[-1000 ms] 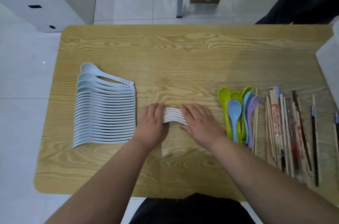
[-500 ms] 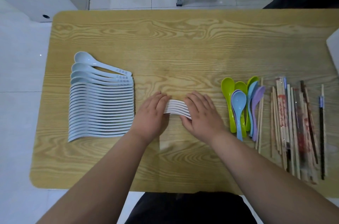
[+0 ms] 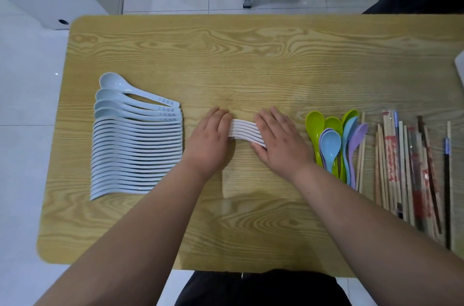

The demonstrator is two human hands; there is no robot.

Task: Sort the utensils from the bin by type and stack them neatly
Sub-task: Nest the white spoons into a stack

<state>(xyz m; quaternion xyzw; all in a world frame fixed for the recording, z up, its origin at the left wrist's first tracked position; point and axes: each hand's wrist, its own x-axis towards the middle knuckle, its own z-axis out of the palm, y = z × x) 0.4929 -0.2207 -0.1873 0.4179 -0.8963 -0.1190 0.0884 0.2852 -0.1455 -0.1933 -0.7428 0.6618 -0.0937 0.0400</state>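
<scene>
A person's left hand (image 3: 209, 140) and right hand (image 3: 278, 142), fingers flat rather than curled, press both ends of a small stack of white spoons (image 3: 244, 131) at mid-table (image 3: 251, 54), apparently squaring it, between sorted pale blue spoons (image 3: 135, 145), coloured spoons (image 3: 334, 145) and chopsticks (image 3: 406, 167)

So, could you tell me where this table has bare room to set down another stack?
The whole far strip of the light wooden table is bare, also its near left corner. Crowded: pale blue plastic spoon row left, coloured plastic spoons and wooden chopsticks right.
</scene>
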